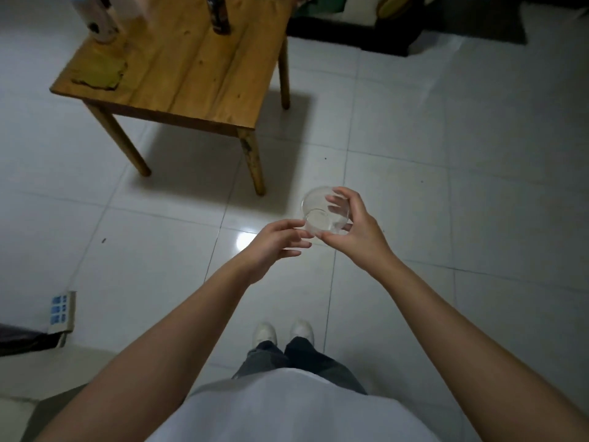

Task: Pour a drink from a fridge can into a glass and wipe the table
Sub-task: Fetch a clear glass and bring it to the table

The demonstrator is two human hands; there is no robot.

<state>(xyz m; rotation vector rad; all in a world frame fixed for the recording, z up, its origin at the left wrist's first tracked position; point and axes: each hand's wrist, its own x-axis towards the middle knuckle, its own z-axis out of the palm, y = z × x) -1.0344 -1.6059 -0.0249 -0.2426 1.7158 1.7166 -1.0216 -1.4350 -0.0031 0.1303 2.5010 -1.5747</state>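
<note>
I am looking down into what reads as a room in a home: glossy white floor tiles (446, 186), and a small wooden table (191, 74) carrying a dark can (220, 14) and a yellow-green cloth (98, 73). At the top edge sits low, dark furniture with cushions (366, 14), like a sofa.

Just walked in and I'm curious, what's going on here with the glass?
A person stands on the tiled floor, short of the wooden table, holding a clear, empty-looking glass. The right hand grips its side and the left hand touches it with its fingertips. A dark can stands on the table's far end, with a yellow-green cloth near its left corner. Nothing looks poured yet.
</note>
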